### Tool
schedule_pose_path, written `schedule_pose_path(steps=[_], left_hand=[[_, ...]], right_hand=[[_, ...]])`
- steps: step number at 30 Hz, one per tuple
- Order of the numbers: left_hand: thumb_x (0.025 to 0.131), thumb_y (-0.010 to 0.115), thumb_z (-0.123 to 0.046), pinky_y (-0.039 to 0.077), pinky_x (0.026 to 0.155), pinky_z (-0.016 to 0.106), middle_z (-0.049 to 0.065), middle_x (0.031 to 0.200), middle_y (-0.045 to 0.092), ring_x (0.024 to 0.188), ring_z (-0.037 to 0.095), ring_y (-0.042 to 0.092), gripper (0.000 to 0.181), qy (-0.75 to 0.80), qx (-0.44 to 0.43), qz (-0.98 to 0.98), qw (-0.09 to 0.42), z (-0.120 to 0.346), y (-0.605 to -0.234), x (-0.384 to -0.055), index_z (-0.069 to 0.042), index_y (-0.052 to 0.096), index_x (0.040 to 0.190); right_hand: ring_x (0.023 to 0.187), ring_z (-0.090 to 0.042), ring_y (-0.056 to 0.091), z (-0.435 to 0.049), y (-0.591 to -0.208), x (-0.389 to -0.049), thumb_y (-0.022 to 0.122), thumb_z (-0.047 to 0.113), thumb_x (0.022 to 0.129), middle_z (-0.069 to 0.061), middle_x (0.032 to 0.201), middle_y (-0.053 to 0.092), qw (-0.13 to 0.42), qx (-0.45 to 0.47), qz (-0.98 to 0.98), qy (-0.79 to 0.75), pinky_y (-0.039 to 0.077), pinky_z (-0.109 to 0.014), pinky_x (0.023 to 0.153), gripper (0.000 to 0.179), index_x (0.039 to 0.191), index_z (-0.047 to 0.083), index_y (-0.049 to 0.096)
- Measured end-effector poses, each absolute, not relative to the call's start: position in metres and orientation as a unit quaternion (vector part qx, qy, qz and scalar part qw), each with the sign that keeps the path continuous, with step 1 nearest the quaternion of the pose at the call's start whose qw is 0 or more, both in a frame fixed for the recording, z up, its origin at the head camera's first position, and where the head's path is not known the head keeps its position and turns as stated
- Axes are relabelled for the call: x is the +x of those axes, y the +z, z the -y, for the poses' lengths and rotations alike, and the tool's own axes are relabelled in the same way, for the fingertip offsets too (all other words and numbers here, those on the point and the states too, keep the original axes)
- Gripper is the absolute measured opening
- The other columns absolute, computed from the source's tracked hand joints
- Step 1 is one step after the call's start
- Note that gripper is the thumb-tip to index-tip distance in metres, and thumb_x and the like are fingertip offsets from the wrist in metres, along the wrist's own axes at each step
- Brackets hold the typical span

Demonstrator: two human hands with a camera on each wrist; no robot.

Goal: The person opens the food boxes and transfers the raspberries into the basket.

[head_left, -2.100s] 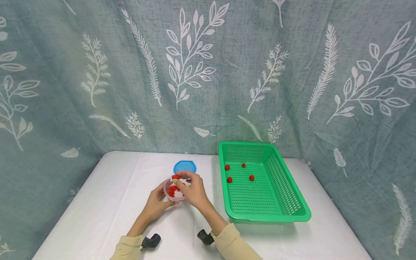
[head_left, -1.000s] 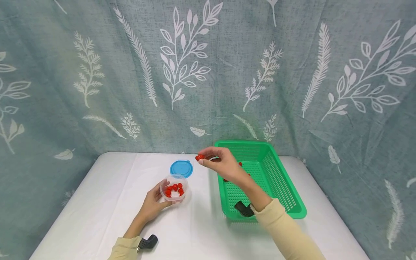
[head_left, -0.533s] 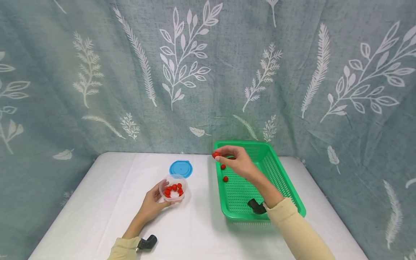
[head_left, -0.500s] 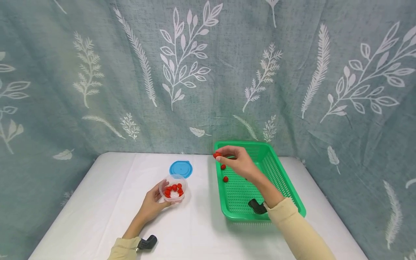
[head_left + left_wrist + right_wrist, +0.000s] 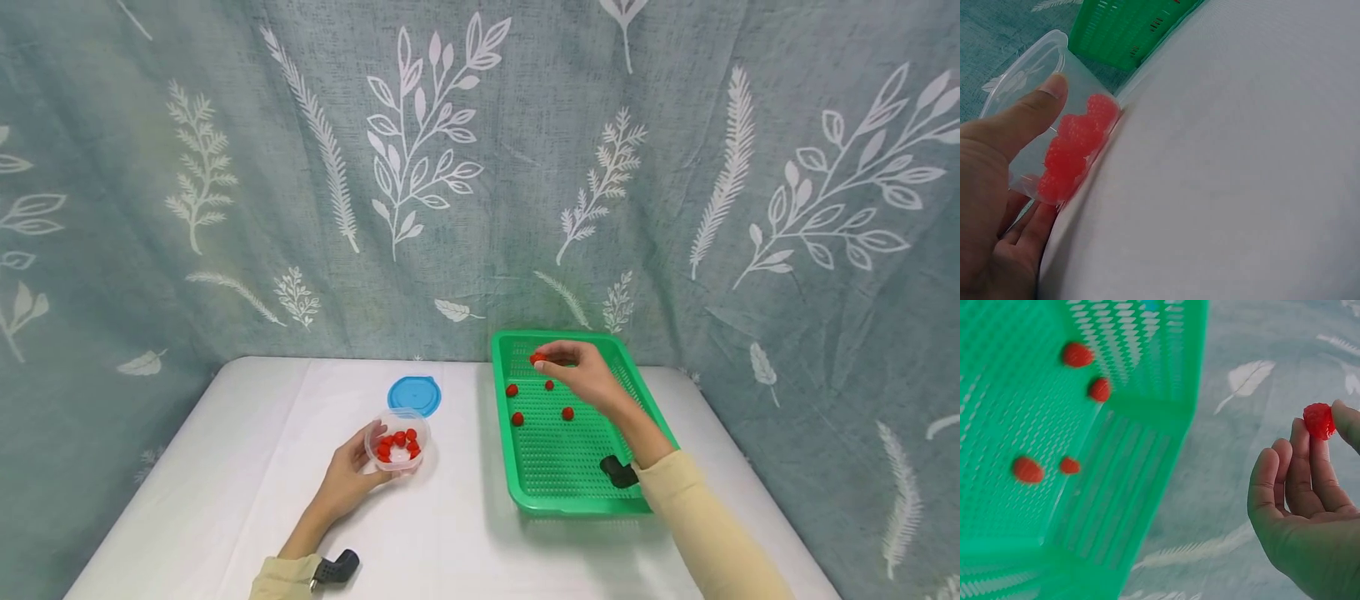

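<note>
My left hand (image 5: 352,475) holds a clear plastic tub (image 5: 1088,78) that stands on the table. Its thumb lies along the near wall, while its fingers reach round and under the far side. Several red raspberries (image 5: 1079,140) sit at the tub's bottom. Over the back of a green basket (image 5: 501,450), my right hand (image 5: 588,375) pinches one raspberry (image 5: 1319,421) between thumb and fingertips. Several more raspberries (image 5: 567,413) lie apart on the basket floor, mostly towards its left side.
A blue lid (image 5: 414,395) lies flat on the white-covered table (image 5: 247,467), just behind the tub. A patterned grey-green curtain (image 5: 525,167) hangs along the table's back edge. The basket's raised walls stand right of the tub.
My right hand has lifted a raspberry out of the tub and carried it rightwards over the green basket. My left hand keeps its hold on the tub, nearly in place.
</note>
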State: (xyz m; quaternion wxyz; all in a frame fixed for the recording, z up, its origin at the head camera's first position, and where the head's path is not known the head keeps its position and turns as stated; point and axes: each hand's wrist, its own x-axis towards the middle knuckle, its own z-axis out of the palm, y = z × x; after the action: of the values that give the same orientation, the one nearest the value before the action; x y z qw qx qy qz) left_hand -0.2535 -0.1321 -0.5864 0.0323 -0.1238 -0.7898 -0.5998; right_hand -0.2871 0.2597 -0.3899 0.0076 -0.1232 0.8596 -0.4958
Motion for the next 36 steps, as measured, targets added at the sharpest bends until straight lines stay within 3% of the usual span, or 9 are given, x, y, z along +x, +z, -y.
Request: schedule_pose_path(steps=[8, 25, 36], left_hand=[[0.079, 0.086, -0.007, 0.035, 0.116, 0.044, 0.017, 0.153, 0.05, 0.146, 0.035, 0.042, 0.089, -0.601, -0.133, 0.787, 0.039, 0.132, -0.586, -0.255, -0.004, 0.039, 0.155], [0.079, 0.086, -0.008, 0.035, 0.118, 0.043, 0.015, 0.154, 0.049, 0.147, 0.033, 0.041, 0.09, -0.596, -0.126, 0.792, 0.032, 0.132, -0.585, -0.254, -0.004, 0.039, 0.156], [0.078, 0.087, -0.009, 0.036, 0.116, 0.042, 0.017, 0.152, 0.052, 0.145, 0.035, 0.043, 0.091, -0.582, -0.127, 0.802, 0.047, 0.13, -0.588, -0.254, -0.002, 0.039, 0.155]], right_hand=[[0.116, -0.031, 0.064, -0.284, -0.398, -0.297, 0.067, 0.023, 0.1, -0.019, 0.125, 0.068, 0.008, -0.115, -0.864, -0.49, 0.055, -0.046, 0.1, 0.037, 0.128, 0.0, 0.065], [0.122, -0.034, 0.061, -0.307, -0.41, -0.308, 0.065, 0.021, 0.101, -0.02, 0.129, 0.067, 0.018, -0.086, -0.877, -0.473, 0.053, -0.049, 0.104, 0.037, 0.131, 0.0, 0.063], [0.113, -0.033, 0.064, -0.315, -0.425, -0.321, 0.068, 0.018, 0.099, -0.02, 0.123, 0.068, 0.021, -0.088, -0.884, -0.459, 0.057, -0.044, 0.095, 0.036, 0.128, -0.003, 0.064]])
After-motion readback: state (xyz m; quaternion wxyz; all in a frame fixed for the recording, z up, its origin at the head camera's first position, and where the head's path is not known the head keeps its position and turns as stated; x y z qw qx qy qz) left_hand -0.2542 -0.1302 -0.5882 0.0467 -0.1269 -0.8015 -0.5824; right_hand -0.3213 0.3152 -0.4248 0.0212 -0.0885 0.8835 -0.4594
